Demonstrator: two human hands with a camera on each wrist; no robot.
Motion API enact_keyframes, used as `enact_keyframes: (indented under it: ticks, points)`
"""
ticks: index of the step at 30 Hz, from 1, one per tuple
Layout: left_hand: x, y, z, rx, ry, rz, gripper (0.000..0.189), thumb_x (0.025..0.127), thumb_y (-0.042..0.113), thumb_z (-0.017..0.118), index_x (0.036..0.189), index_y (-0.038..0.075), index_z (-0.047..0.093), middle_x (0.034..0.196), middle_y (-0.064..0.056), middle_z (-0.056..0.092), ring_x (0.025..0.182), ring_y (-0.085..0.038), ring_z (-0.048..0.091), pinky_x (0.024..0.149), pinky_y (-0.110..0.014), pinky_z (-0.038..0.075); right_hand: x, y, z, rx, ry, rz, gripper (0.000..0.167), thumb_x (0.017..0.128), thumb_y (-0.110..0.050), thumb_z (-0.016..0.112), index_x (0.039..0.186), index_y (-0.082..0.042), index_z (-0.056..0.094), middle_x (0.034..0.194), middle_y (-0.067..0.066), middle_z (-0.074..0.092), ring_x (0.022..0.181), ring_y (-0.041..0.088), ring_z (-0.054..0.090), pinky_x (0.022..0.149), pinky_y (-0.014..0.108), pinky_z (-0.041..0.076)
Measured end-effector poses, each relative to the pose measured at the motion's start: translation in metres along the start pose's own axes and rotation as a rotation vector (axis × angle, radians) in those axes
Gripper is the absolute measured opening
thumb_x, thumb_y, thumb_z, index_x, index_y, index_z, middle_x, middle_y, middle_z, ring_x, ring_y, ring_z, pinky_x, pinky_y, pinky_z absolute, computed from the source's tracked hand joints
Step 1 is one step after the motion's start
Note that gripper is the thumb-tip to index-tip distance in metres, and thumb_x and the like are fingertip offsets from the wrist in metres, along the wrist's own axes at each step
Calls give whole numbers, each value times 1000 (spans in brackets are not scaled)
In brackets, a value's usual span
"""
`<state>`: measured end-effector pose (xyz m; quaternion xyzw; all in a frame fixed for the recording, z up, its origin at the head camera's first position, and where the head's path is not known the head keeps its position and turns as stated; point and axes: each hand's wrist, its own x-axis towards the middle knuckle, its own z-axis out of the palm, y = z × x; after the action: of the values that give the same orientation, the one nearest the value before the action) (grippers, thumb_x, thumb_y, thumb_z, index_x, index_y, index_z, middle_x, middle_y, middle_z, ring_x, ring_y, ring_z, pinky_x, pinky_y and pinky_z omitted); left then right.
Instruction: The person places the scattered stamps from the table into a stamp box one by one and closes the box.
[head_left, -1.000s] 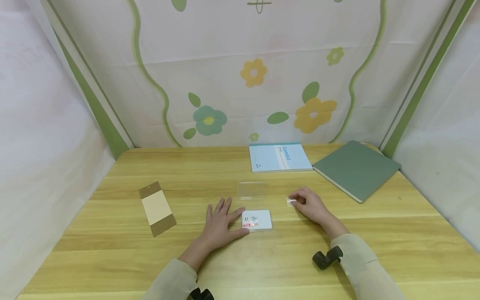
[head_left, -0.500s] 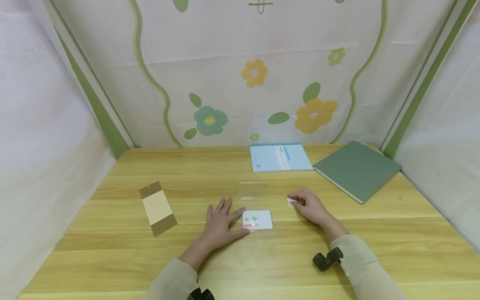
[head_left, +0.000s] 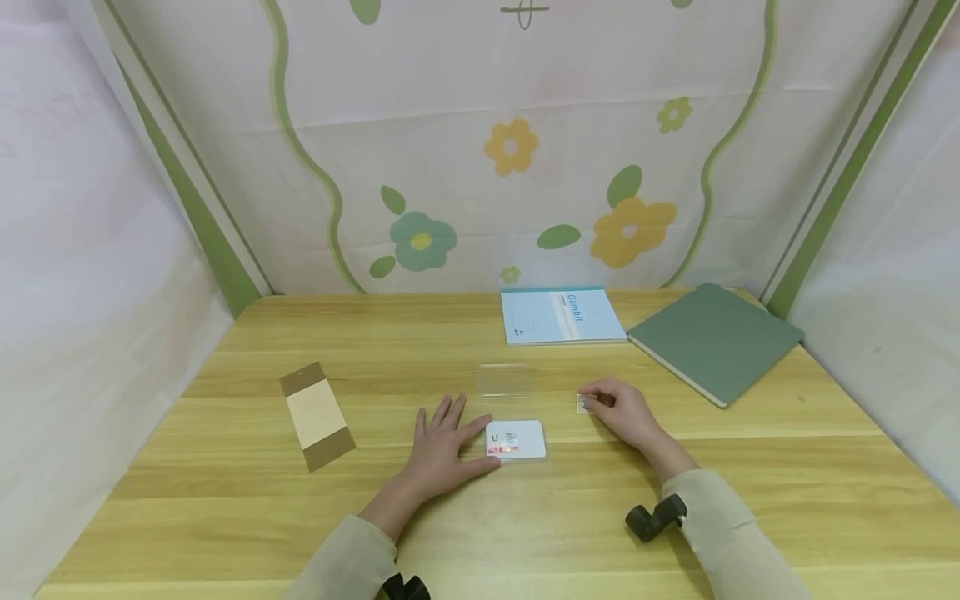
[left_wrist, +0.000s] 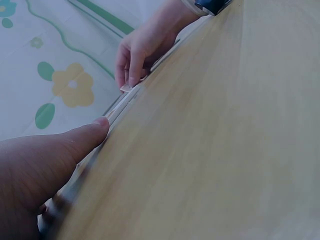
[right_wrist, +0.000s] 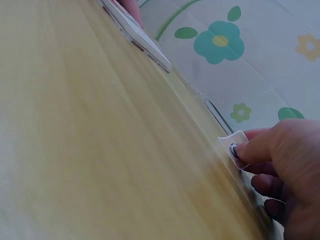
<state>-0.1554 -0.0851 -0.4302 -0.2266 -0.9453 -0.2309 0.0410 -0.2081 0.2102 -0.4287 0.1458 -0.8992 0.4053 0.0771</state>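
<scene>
A flat white rectangle with rounded corners point(head_left: 525, 439), marked with a small printed label, lies on a clear plastic piece at the middle of the table. My left hand point(head_left: 441, 457) is spread on the wood, thumb and index fingertip at its left corners. Further right, my right hand point(head_left: 621, 410) pinches a small white square of paper point(head_left: 583, 403) between thumb and fingers. The right wrist view shows a dark print on this paper square point(right_wrist: 234, 149), partly covered by the thumb. A clear plastic lid-like piece point(head_left: 504, 382) lies just beyond the white rectangle.
On the left lies a brown card with a cream middle point(head_left: 317, 415). A light blue notebook point(head_left: 540, 317) and a dark green book point(head_left: 716, 337) lie at the back right. Behind the table point(head_left: 225, 517) hangs a flowered cloth point(head_left: 450, 167).
The paper square shifts slightly in my right hand's pinch, and more of it shows. My left hand stays in place at the white rectangle.
</scene>
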Motion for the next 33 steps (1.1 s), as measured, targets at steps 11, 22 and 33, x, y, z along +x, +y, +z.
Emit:
enact_keyframes:
  ticks: [11,22,33]
  points:
    - [1,-1,0,4,0,5,66,73,64,48,125,25,48,137,-16,23,126,-33,11,92,-57,-1,3,-32,10,212,-50,-28,13,80,-10,62,89,-3,68,85,6,63,68,15,51,56,25,43]
    - [2,1,0,22,-8,-7,65,73,65,47,125,26,47,137,-16,23,126,-33,11,92,-57,-1,-10,-76,24,345,-226,12,12,78,0,60,88,5,66,86,13,62,67,16,48,57,23,41]
    - [1,1,0,25,-9,-5,65,74,64,46,126,26,46,138,-16,22,126,-32,10,92,-57,-2,-10,-51,42,254,-249,-39,10,79,-12,63,87,-8,69,84,1,62,72,14,51,63,26,43]
